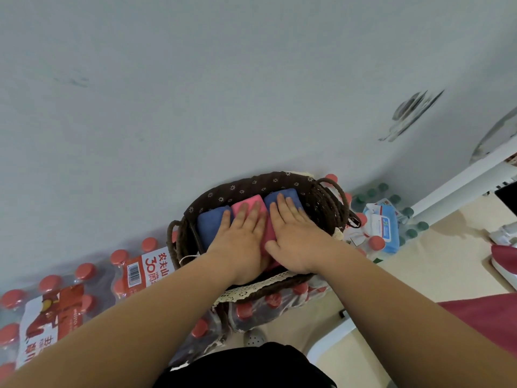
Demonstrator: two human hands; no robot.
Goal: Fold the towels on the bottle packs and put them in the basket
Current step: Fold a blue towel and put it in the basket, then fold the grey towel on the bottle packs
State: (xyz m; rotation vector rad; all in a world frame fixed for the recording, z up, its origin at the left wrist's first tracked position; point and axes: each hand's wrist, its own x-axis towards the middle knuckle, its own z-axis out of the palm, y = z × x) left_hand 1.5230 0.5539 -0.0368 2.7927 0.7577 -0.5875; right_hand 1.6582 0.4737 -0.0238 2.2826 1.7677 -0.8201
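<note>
Where the oval basket (251, 184) sits on the red-capped bottle packs (84, 287), close against the pale wall (195, 79), its long axis runs from lower left to upper right, with a rope handle at each end. Three folded towels lie side by side inside it. Each has its long axis across the basket, pointing from the near rim toward the wall and leaning slightly right: a left blue towel (211, 222), a pink towel (247, 206) in the middle and a right blue towel (289, 193).

Both bare arms reach forward, palms down. The left hand (240, 236) lies flat with straight, slightly spread fingers, pressing on the pink towel and the edge of the left blue towel. The right hand (295, 236) is also flat, fingers straight, on the right blue towel and the pink towel's other edge. Neither hand grips anything. The towels' near ends are hidden under the hands, so they perhaps reach the near rim. A pack of wipes (384, 225) lies right of the basket.
</note>
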